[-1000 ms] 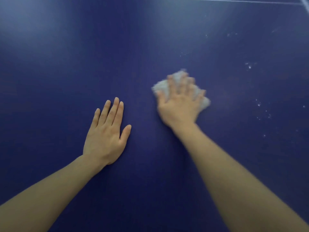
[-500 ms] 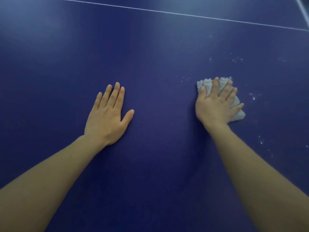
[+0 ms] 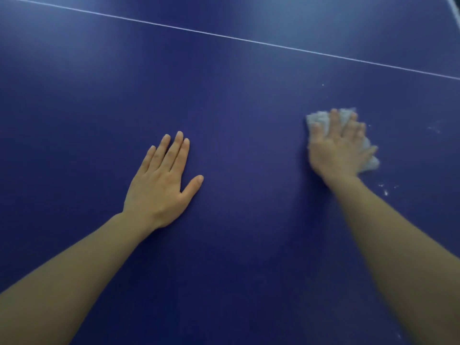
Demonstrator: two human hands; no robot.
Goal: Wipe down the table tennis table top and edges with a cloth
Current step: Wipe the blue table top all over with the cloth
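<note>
The dark blue table tennis table top (image 3: 236, 115) fills the view. My right hand (image 3: 336, 148) lies flat on a crumpled pale grey cloth (image 3: 319, 119), pressing it onto the surface at the right; the cloth sticks out past the fingertips and beside the little finger. The hand is a little blurred. My left hand (image 3: 161, 185) rests palm down on the bare table left of centre, fingers close together, thumb out, holding nothing.
A thin white line (image 3: 249, 40) crosses the table far ahead, slanting down to the right. White specks of dust (image 3: 385, 191) lie right of the cloth, more specks (image 3: 434, 129) farther right. A table edge shows at the top right corner (image 3: 454, 3).
My right hand has slid the cloth to the right across the table. The left hand has stayed planted. The view has tipped so the white line sits lower.
</note>
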